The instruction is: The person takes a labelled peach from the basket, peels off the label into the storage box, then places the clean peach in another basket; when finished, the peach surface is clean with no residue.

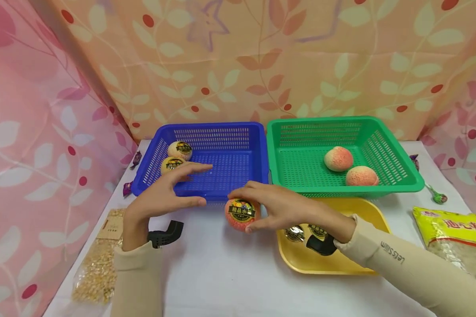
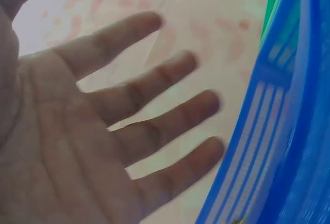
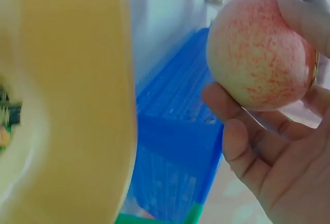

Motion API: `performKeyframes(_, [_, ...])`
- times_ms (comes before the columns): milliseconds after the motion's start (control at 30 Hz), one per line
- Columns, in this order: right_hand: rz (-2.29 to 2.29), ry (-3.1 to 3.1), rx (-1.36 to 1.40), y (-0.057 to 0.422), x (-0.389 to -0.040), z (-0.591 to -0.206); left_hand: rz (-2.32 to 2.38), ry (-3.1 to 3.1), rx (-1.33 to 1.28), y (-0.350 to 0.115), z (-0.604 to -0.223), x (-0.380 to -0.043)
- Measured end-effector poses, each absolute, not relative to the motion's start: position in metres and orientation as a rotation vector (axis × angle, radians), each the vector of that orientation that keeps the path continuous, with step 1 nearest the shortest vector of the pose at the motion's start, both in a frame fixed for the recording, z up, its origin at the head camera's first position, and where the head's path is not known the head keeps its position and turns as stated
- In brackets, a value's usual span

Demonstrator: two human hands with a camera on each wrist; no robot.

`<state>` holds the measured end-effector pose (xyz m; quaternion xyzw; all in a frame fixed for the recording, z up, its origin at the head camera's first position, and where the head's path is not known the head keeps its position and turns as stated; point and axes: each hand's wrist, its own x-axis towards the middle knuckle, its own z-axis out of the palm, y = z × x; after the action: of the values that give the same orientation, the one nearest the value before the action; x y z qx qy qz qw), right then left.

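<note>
My right hand (image 1: 281,204) grips a pinkish-red peach (image 1: 242,214) with a black-and-gold label, just in front of the blue basket. In the right wrist view, the thumb and fingers curl round the peach (image 3: 262,51), whose skin is pale yellow with red streaks. My left hand (image 1: 162,193) reaches over the front left of the blue basket (image 1: 230,165), empty, its fingers spread. The left wrist view shows the open palm (image 2: 62,131) beside the basket's side. Two pale round fruits with labels, one (image 1: 180,150) behind the other (image 1: 170,164), lie in the blue basket, the nearer partly hidden by my hand.
A green basket (image 1: 297,171) holds two peaches (image 1: 338,159). Before it, a yellow tray (image 1: 333,264) with labelled fruit (image 1: 295,234) lies partly under my right arm. Bags of grain (image 1: 97,268) and pasta (image 1: 456,237) flank the table; wrapped candies (image 1: 437,195) lie near the baskets.
</note>
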<state>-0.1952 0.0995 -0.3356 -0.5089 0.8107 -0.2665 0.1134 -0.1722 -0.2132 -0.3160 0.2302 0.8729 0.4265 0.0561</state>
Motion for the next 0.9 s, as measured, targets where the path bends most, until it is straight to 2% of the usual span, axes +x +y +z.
performKeyframes(367, [-0.605, 2.268, -1.472, 0.097, -0.186, -0.367, 1.106, 2.421, 0.889, -0.186, -0.318, -0.169])
performKeyframes(600, [-0.567, 2.247, -1.418, 0.097, -0.185, -0.383, 0.907, 2.328, 0.853, -0.171, -0.339, -0.166])
performKeyframes(900, [-0.478, 2.436, -1.508, 0.101, -0.178, -0.381, 0.859, 2.243, 0.864, -0.156, -0.377, -0.176])
